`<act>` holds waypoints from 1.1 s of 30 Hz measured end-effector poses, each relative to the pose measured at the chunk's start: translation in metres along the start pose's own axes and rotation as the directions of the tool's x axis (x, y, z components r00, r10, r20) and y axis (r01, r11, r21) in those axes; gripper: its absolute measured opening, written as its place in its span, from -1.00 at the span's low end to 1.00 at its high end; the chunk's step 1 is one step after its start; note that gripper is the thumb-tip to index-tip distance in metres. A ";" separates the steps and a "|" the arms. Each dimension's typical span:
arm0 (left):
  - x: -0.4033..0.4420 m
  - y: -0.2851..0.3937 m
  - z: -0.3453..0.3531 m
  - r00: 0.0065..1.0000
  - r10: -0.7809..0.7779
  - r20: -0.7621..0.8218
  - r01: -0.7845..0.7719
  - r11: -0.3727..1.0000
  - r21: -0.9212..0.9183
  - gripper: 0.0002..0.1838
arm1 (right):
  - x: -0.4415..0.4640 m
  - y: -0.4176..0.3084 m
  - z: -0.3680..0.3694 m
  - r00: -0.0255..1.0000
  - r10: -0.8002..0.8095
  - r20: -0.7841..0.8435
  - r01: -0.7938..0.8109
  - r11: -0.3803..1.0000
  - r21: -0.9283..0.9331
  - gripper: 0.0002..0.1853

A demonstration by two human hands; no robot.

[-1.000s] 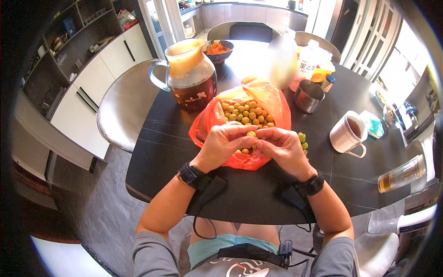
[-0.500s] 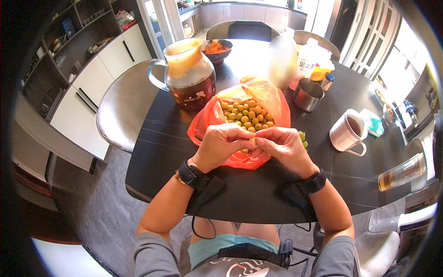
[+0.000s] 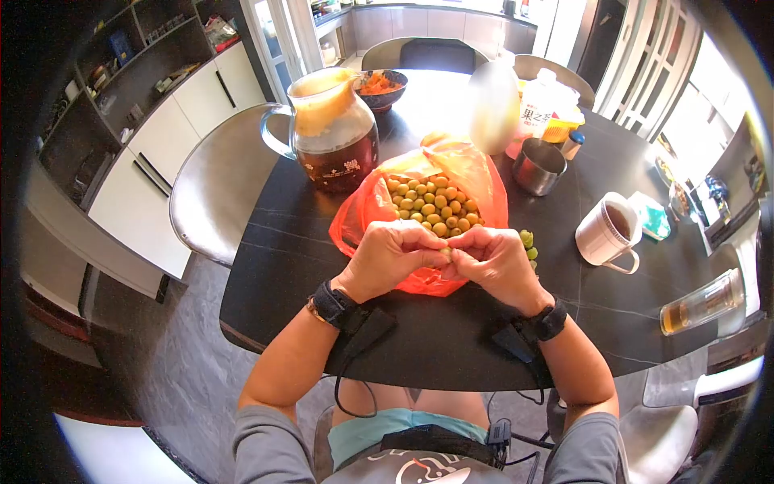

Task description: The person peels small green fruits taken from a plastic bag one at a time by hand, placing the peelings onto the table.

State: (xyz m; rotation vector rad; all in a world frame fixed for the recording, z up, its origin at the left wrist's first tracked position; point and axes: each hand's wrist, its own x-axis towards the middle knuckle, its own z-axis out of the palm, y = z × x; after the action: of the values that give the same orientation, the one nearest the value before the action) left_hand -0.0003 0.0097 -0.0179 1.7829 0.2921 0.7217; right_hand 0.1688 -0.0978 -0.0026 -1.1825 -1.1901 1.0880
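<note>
An orange-red plastic bag [image 3: 476, 181] lies open on the table, filled with small round yellow-green and brownish fruits [image 3: 435, 202]. My left hand [image 3: 393, 256] and my right hand [image 3: 500, 264] meet over the bag's near side. Their thumbs and fingertips pinch one small pale fruit [image 3: 446, 251] between them, mostly covered by the fingers. Just past my right hand, a few green pieces [image 3: 529, 242] lie on the table; the hand partly hides them, and I cannot tell whether they are peels or whole fruits.
Left of the bag stands a glass pitcher [image 3: 334, 149] of dark liquid, with a bowl of orange food [image 3: 380, 89] behind. To the right are a metal cup [image 3: 538, 167], a white mug [image 3: 605, 230], a tissue pack [image 3: 650, 216] and a glass lying on its side [image 3: 703, 302].
Both hands have shifted slightly down toward me, still pinching the small fruit. The bag and the things around it stay where they were.
</note>
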 end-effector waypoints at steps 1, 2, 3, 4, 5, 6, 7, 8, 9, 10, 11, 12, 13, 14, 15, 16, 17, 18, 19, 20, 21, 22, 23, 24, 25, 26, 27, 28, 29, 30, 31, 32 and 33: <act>0.000 0.001 0.001 1.000 -0.007 -0.003 0.007 1.000 -0.016 -0.86 | 0.000 0.001 -0.001 1.000 -0.006 -0.004 0.006 1.000 -0.010 -0.84; -0.001 0.002 0.001 1.000 -0.015 -0.006 0.015 0.999 -0.033 -0.86 | 0.000 0.002 -0.001 1.000 -0.010 -0.007 0.010 1.000 -0.020 -0.85; -0.001 0.003 0.001 1.000 -0.016 -0.006 0.016 0.999 -0.033 -0.86 | 0.000 0.002 0.000 1.000 -0.010 -0.007 0.009 1.000 -0.019 -0.85; -0.001 0.003 0.002 1.000 -0.002 0.000 0.002 0.999 -0.032 -0.87 | -0.001 0.000 0.000 1.000 -0.006 -0.018 0.005 1.000 -0.026 -0.85; -0.001 0.004 0.002 1.000 0.015 0.005 -0.015 0.999 -0.029 -0.87 | -0.001 -0.002 0.001 1.000 -0.005 -0.028 0.004 0.999 -0.035 -0.86; -0.002 0.005 0.002 1.000 0.016 0.003 -0.016 0.999 -0.028 -0.87 | -0.001 -0.001 0.000 1.000 -0.006 -0.026 0.005 0.999 -0.036 -0.86; -0.002 0.006 0.002 1.000 0.004 0.005 -0.003 0.999 -0.042 -0.86 | 0.000 0.002 -0.002 0.999 -0.025 -0.025 0.023 0.997 -0.075 -0.85; -0.001 0.007 0.002 1.000 -0.009 0.008 0.009 0.998 -0.055 -0.86 | 0.000 0.003 -0.003 0.999 -0.044 -0.024 0.041 0.993 -0.114 -0.85; -0.001 0.007 0.002 1.000 -0.007 0.009 0.008 0.998 -0.055 -0.86 | 0.000 0.001 -0.002 0.999 -0.045 -0.025 0.042 0.993 -0.115 -0.85; -0.001 0.006 0.002 1.000 -0.016 -0.003 0.016 0.994 -0.106 -0.85 | 0.000 0.000 -0.002 0.999 -0.040 -0.021 0.039 0.998 -0.059 -0.85; -0.001 0.006 0.002 1.000 -0.027 -0.013 0.024 0.987 -0.158 -0.84 | -0.001 -0.001 -0.002 0.999 -0.034 -0.017 0.034 0.999 -0.002 -0.84; 0.000 0.006 0.001 1.000 -0.028 -0.011 0.026 0.987 -0.158 -0.84 | 0.000 -0.001 -0.003 0.999 -0.034 -0.018 0.034 0.999 -0.001 -0.84; 0.001 0.005 0.000 0.998 -0.067 -0.013 0.063 0.978 -0.200 -0.83 | 0.001 -0.001 -0.005 1.000 -0.016 -0.011 0.016 0.999 0.050 -0.84; 0.001 0.005 0.000 0.994 -0.108 -0.013 0.102 0.965 -0.242 -0.82 | 0.002 0.000 -0.006 1.000 0.003 -0.002 -0.003 0.995 0.101 -0.84; 0.001 0.005 -0.001 0.994 -0.110 -0.015 0.103 0.965 -0.242 -0.82 | 0.002 -0.002 -0.006 1.000 0.012 0.004 -0.012 0.996 0.089 -0.83; 0.001 0.005 -0.003 0.993 -0.116 -0.004 0.110 0.957 -0.267 -0.80 | 0.002 -0.001 -0.005 1.000 0.012 0.006 -0.012 0.996 0.090 -0.83; 0.002 0.006 -0.004 0.993 -0.120 0.007 0.116 0.949 -0.293 -0.79 | 0.003 0.001 -0.005 1.000 -0.002 0.011 0.001 0.995 0.097 -0.83; 0.002 0.005 -0.005 0.993 -0.118 0.005 0.114 0.949 -0.293 -0.79 | 0.003 0.002 -0.005 1.000 -0.016 0.015 0.015 0.995 0.103 -0.83; 0.002 0.004 -0.005 0.989 -0.150 0.014 0.146 0.931 -0.336 -0.78 | 0.003 0.002 -0.006 1.000 -0.017 0.014 0.016 0.995 0.101 -0.83; 0.002 0.003 -0.005 0.983 -0.182 0.025 0.178 0.909 -0.377 -0.76 | 0.003 0.002 -0.006 1.000 -0.021 0.018 0.019 0.994 0.104 -0.82; 0.003 0.004 -0.004 0.983 -0.181 0.026 0.178 0.909 -0.378 -0.76 | 0.003 0.003 -0.007 0.999 -0.024 0.023 0.022 0.994 0.107 -0.81; 0.003 0.005 -0.004 0.980 -0.196 0.022 0.190 0.905 -0.382 -0.75 | 0.004 0.006 -0.007 1.000 -0.023 0.022 0.020 0.994 0.108 -0.81; 0.003 0.005 -0.004 0.977 -0.212 0.017 0.202 0.900 -0.386 -0.74 | 0.005 0.009 -0.008 0.999 -0.045 0.026 0.043 0.994 0.096 -0.81; 0.003 0.003 -0.003 0.976 -0.215 0.015 0.204 0.899 -0.387 -0.74 | 0.005 0.011 -0.007 0.997 -0.068 0.031 0.065 0.994 0.084 -0.81; 0.004 0.002 -0.002 0.982 -0.186 0.007 0.175 0.906 -0.386 -0.75 | 0.005 0.010 -0.005 0.997 -0.066 0.034 0.063 0.994 0.085 -0.81; 0.004 0.001 -0.001 0.988 -0.156 0.000 0.144 0.912 -0.384 -0.76 | 0.003 0.007 -0.003 0.998 -0.066 0.011 0.065 0.995 0.074 -0.82; 0.003 0.002 -0.001 0.988 -0.155 -0.003 0.142 0.912 -0.385 -0.76 | 0.003 0.005 -0.001 0.998 -0.066 -0.012 0.067 0.996 0.060 -0.82; 0.003 0.006 0.000 0.989 -0.148 0.018 0.142 0.900 -0.412 -0.78 | 0.003 0.003 0.000 0.998 -0.069 -0.012 0.070 0.996 0.058 -0.82; 0.003 0.008 0.000 0.989 -0.142 0.041 0.146 0.887 -0.439 -0.79 | 0.003 0.001 0.001 0.995 -0.100 -0.011 0.100 0.995 0.000 -0.82; 0.003 0.005 -0.001 0.989 -0.143 0.043 0.147 0.887 -0.438 -0.79 | 0.002 0.001 0.002 0.992 -0.128 -0.009 0.128 0.990 -0.056 -0.83; 0.003 0.001 -0.002 0.989 -0.136 0.049 0.144 0.911 -0.387 -0.79 | 0.002 0.002 0.002 0.992 -0.128 -0.010 0.128 0.990 -0.056 -0.83; 0.003 -0.002 -0.003 0.990 -0.131 0.054 0.142 0.931 -0.335 -0.78 | 0.001 0.002 0.003 0.993 -0.118 -0.002 0.118 0.993 -0.005 -0.83; 0.003 -0.001 -0.003 0.990 -0.132 0.055 0.143 0.931 -0.335 -0.78 | 0.001 0.003 0.003 0.994 -0.108 0.006 0.108 0.993 0.046 -0.83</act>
State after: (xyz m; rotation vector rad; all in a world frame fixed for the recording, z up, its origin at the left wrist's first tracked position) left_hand 0.0004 0.0135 -0.0179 1.4296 0.2522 0.6028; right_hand 0.1658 -0.0962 -0.0050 -1.0669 -1.2154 1.0341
